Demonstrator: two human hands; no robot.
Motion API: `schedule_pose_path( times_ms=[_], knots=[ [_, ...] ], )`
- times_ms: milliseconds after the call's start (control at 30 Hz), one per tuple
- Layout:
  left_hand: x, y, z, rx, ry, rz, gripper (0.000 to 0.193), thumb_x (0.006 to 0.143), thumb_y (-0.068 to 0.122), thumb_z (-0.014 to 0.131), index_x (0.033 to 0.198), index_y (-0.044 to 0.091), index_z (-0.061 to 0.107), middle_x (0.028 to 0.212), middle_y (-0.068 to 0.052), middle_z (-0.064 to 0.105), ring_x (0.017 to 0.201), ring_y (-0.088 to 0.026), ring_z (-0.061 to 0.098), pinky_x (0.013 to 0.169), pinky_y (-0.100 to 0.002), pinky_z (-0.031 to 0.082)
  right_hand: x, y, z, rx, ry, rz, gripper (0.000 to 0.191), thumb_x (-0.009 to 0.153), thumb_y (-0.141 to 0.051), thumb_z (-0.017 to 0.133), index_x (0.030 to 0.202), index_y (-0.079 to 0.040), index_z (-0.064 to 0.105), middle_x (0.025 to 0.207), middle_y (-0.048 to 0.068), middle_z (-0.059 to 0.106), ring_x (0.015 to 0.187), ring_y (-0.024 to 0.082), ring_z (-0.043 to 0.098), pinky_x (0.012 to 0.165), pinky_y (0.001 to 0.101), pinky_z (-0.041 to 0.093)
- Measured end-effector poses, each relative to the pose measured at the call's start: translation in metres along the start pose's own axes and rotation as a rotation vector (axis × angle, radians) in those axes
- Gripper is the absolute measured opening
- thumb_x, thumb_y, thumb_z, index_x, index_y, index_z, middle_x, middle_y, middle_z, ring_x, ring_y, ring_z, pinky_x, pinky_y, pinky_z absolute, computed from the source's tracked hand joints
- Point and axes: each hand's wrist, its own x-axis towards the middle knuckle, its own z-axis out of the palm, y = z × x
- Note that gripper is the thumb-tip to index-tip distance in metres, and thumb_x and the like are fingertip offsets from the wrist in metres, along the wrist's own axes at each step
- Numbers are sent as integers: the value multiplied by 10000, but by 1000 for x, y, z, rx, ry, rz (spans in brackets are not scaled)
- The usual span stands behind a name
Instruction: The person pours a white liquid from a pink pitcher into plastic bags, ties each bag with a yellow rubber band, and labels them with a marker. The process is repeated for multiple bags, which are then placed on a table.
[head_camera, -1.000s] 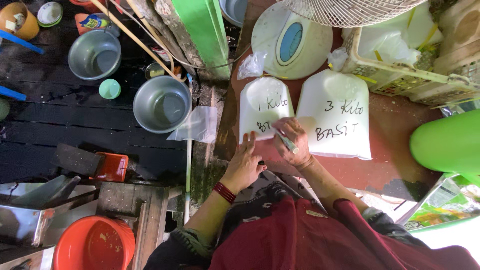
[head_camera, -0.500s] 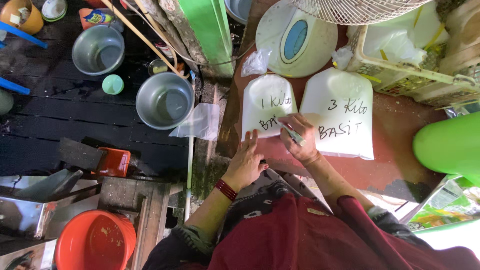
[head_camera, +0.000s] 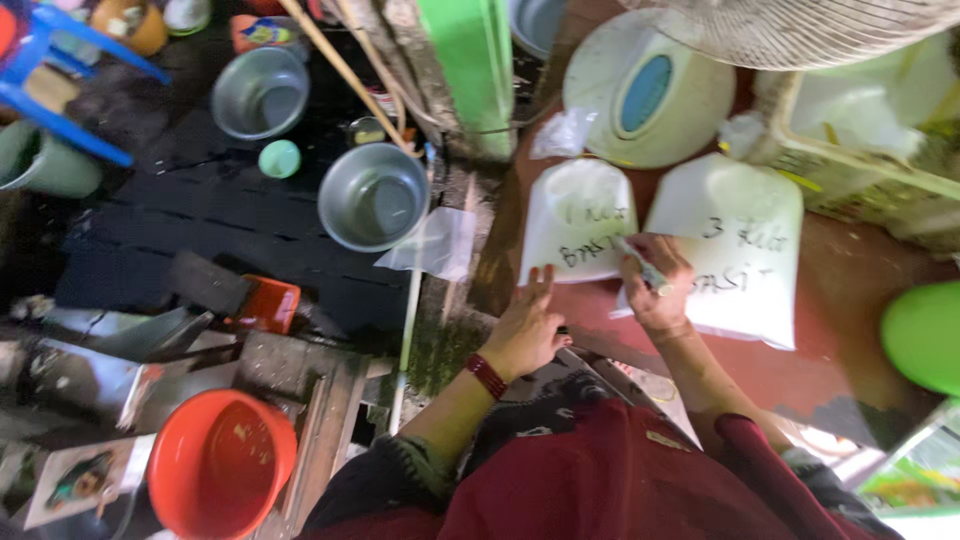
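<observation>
Two white plastic bags with handwriting on them lie on a reddish-brown table (head_camera: 820, 370). The smaller bag (head_camera: 575, 220) is on the left, the larger bag (head_camera: 740, 250) on the right. My right hand (head_camera: 657, 285) grips a marker pen (head_camera: 640, 265) with its tip at the lower right of the smaller bag. My left hand (head_camera: 527, 325) rests flat with spread fingers just below that bag's lower edge. A red band circles my left wrist.
A white rice cooker (head_camera: 645, 95) stands behind the bags, with a fan grille and a basket to its right. A green round thing (head_camera: 925, 335) is at the right edge. Two metal bowls (head_camera: 372, 208), a red bucket (head_camera: 220, 465) and a blue stool are on the dark floor.
The view has shifted and blurred slightly. My right hand with the pen has moved a little along the smaller bag; my left hand stays by its lower edge.
</observation>
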Motion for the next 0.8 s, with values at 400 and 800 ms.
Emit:
schedule_pose_path(
  times_ms=[400, 800],
  knots=[
    [-2, -8, 3, 23, -56, -9, 321, 897, 380, 724, 985, 84, 808, 1662, -275, 49, 1544, -479, 77, 1227, -674, 119, 11, -13, 7, 32, -5, 89, 210, 910, -45, 624, 1093, 26, 700, 996, 176, 702, 917, 275, 673, 858, 366, 544],
    [-83, -73, -230, 472, 1440, -243, 192, 932, 274, 680, 933, 83, 699, 1102, -155, 681, 1132, -358, 587, 913, -456, 497, 25, -57, -19, 118, -170, -27, 268, 886, -61, 635, 1141, -5, 696, 1095, 171, 682, 979, 284, 664, 871, 353, 529]
  ],
)
